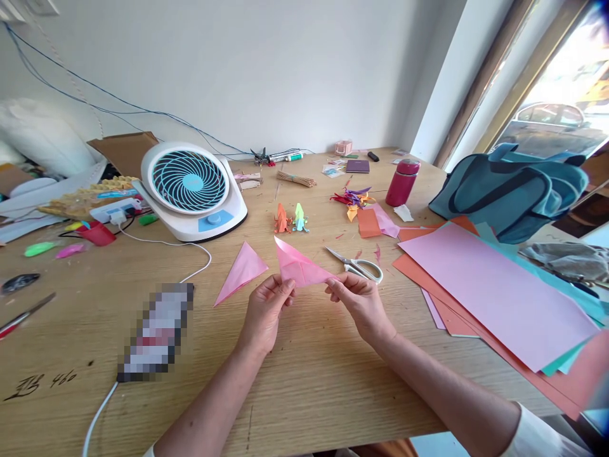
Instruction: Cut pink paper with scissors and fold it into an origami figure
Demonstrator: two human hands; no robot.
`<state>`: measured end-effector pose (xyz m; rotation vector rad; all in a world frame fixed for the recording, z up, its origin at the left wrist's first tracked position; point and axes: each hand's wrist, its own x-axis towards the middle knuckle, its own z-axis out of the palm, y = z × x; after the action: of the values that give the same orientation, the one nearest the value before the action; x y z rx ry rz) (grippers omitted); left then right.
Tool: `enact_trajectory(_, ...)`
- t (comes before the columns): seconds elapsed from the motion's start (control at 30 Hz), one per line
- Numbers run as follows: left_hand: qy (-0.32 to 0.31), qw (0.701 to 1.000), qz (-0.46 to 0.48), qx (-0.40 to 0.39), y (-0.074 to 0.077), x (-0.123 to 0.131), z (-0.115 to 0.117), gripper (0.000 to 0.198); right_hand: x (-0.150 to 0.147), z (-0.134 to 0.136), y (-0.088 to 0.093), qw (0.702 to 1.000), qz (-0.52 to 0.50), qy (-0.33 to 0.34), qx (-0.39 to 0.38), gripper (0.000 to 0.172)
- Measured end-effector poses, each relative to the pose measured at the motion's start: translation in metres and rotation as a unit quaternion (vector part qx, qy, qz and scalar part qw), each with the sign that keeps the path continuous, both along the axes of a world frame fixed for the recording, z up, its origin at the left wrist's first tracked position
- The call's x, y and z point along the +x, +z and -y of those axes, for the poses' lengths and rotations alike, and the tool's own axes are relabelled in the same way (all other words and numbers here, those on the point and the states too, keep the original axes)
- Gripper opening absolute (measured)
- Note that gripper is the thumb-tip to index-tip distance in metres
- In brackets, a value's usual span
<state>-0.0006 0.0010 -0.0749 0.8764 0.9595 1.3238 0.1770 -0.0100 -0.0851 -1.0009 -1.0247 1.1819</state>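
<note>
Left hand [266, 308], right hand [364, 304] at folded pink paper [301, 266], lower corners.

My thumbs — on left hand [266, 311] and right hand [364, 304] alike — cover bits of the folded pink paper piece [302, 265]. Toward the desk's [304, 381] near edge, coarse blocks blur a long grey-and-white object [157, 333]; I can't tell what it is. Its thin white cable [98, 409] runs out of view below, as does my white cloth sleeve [537, 431]. Near the desk's right edge, a large pink paper sheet [495, 285] hides most of the orange paper sheets [461, 317] underneath.
</note>
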Motion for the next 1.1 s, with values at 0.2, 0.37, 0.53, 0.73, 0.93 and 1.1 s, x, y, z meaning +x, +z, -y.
enact_trajectory(0.2,0.0,0.999,-0.043,0.001,-0.0009,-0.0014,-0.0009,0.029,0.0023,-0.0014,0.0003,1.0,-0.006,0.002,-0.004,0.025)
enact_trajectory(0.37,0.0,0.997,-0.073,-0.004,-0.0011,-0.0018,-0.0007,0.03,0.0038,-0.0026,0.0026,1.0,-0.013,-0.003,-0.006,0.025)
enact_trajectory(0.53,-0.008,0.996,-0.085,-0.003,-0.0021,-0.0035,-0.0015,0.031,0.0042,-0.0025,0.004,1.0,-0.013,-0.007,-0.005,0.025)
enact_trajectory(0.73,-0.031,0.991,-0.129,-0.006,-0.0013,-0.0029,-0.0008,0.033,0.0063,-0.0023,0.0046,1.0,-0.021,-0.011,-0.005,0.026)
enact_trajectory(0.93,-0.061,0.984,-0.168,-0.001,-0.0002,-0.0005,0.0006,0.034,0.0093,-0.0011,0.0035,1.0,0.004,-0.018,0.023,0.027)
enact_trajectory(1.1,-0.063,0.984,-0.169,0.0,-0.0008,-0.0008,0.0001,0.034,0.0089,-0.0007,0.0055,0.999,0.022,-0.023,0.027,0.03)
